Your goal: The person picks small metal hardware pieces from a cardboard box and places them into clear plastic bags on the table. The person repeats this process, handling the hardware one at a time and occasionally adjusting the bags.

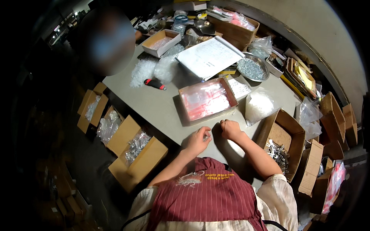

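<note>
My left hand [199,140] is over the near edge of the grey table, its fingers loosely curved with a gap at the thumb and nothing visible in them. A short way to its right, my right hand [230,129] is closed, knuckles up; whatever it may hold is hidden. Just beyond both hands lies a shallow cardboard box [213,116] filled with clear zip bags [204,98] with red strips. Right of that box stands a clear bag of white pieces [260,104]. Near my right forearm, an open carton [296,134] contains small metal parts [276,154].
Open cartons with bagged parts [137,148] line the table's left side. Farther back are a red-black handled tool [155,84], clear plastic bags [143,73], a paper pad [210,56] and a metal bowl of small parts [251,68]. Across the table is another person [106,42].
</note>
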### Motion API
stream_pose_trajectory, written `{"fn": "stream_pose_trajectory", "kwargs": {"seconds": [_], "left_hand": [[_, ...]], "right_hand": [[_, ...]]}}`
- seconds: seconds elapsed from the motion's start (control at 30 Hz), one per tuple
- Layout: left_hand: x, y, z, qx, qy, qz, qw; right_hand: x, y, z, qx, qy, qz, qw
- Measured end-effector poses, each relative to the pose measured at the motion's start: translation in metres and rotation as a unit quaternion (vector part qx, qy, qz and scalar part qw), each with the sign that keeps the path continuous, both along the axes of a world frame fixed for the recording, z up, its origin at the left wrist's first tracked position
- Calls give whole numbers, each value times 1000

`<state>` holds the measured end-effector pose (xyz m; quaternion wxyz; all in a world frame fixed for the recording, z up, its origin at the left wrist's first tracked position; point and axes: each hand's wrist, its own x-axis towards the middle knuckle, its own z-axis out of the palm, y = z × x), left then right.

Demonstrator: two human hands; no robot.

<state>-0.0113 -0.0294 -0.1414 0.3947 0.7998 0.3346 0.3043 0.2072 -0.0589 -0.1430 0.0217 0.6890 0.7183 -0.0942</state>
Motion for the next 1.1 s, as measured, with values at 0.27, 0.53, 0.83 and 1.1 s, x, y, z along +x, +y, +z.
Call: {"fn": "stream_pose_trajectory", "kwargs": {"seconds": [0.27, 0.53, 0.83, 1.1], "left_hand": [[3, 4, 4, -140, -85, 4, 986], [11, 17, 17, -5, 3, -20, 1000], [9, 32, -8, -32, -52, -21, 998], [16, 28, -40, -123, -55, -36, 990]], "right_hand": [[-22, 0, 74, 128, 423, 126, 888], [-12, 0, 69, 169, 366, 172, 899], [-19, -6, 71, 59, 216, 201, 954], [25, -11, 144, 198, 208, 49, 957]]}}
